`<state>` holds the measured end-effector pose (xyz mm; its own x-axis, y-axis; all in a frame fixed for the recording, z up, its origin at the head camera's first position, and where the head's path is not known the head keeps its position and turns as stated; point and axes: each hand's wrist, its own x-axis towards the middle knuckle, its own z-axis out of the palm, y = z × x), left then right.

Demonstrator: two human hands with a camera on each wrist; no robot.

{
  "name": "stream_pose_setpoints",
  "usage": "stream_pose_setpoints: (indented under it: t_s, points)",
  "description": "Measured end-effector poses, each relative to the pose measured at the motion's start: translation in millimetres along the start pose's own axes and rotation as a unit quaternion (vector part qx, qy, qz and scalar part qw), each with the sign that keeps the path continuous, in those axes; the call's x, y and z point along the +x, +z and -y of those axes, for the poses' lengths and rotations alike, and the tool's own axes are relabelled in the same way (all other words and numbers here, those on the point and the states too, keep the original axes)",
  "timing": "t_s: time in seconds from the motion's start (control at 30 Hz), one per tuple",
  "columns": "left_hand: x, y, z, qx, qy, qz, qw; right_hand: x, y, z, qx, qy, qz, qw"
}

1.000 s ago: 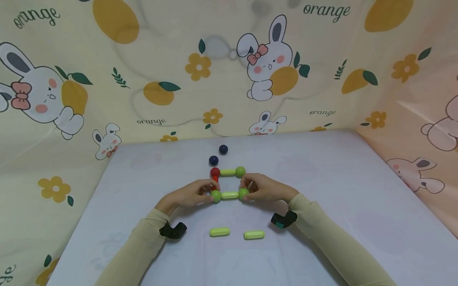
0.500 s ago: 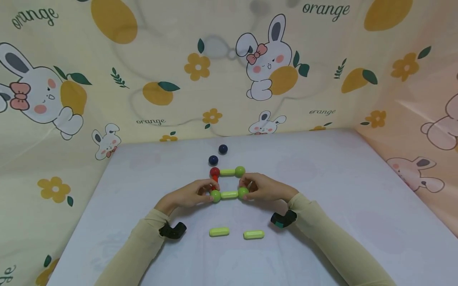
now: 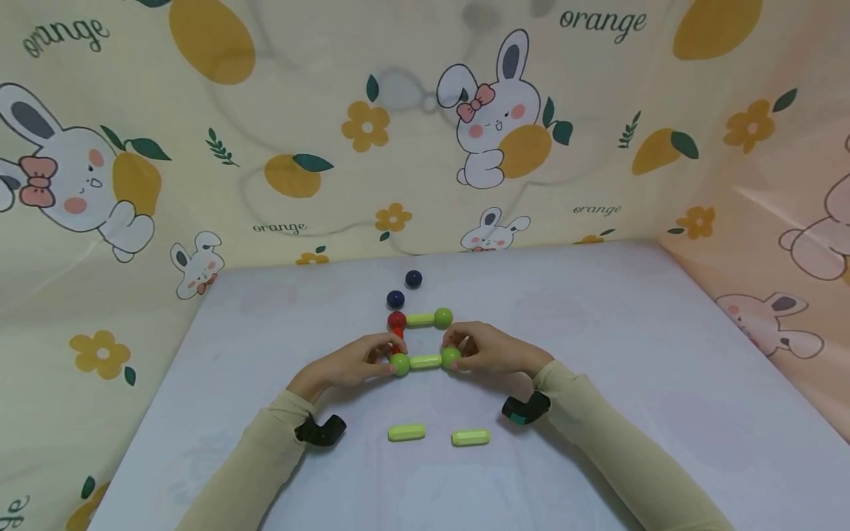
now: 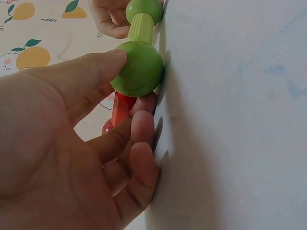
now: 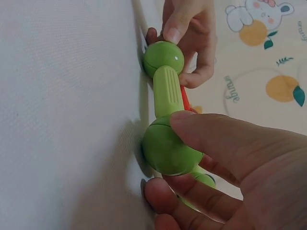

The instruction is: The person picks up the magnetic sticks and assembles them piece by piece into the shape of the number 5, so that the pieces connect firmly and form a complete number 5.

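My left hand [image 3: 361, 360] pinches a green ball [image 4: 139, 69] between thumb and fingers. With my right hand [image 3: 494, 349] I pinch another green ball [image 5: 170, 146]. A light green rod [image 3: 426, 362] joins the two balls, lying low at the tabletop. From the left ball a red rod [image 3: 398, 339], partly hidden by my left fingers, runs back to a red ball [image 3: 396, 320]. There a second light green rod [image 3: 420, 319] leads right to a far green ball [image 3: 443, 318]. Between the far green ball and the one in my right hand, no rod shows.
Two dark blue balls [image 3: 395, 299] lie loose behind the red ball. In front of my hands are two separate light green rods, a left one [image 3: 406, 433] and a right one [image 3: 470, 438]. A printed cloth [image 3: 299, 110] rises behind the white table [image 3: 598, 310].
The red ball and far green rod and ball have shifted very slightly left. Both hands keep their holds at nearly the same place.
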<state>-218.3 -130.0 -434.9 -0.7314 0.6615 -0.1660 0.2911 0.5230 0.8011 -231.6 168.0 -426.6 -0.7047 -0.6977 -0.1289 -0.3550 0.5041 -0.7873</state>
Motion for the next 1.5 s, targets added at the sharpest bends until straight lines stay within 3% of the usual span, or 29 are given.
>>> stream_pose_setpoints:
  t_s: [0.33,1.5]
  points:
    - [-3.0,3.5,-4.0,0.004,-0.004,-0.014,0.9999,0.0,0.4,-2.4,-0.020,0.006,-0.023,0.9995]
    - [-3.6,1.6,-4.3,0.015,-0.009,-0.002,0.9998,0.1,0.8,-7.1,-0.018,0.005,0.006,0.9998]
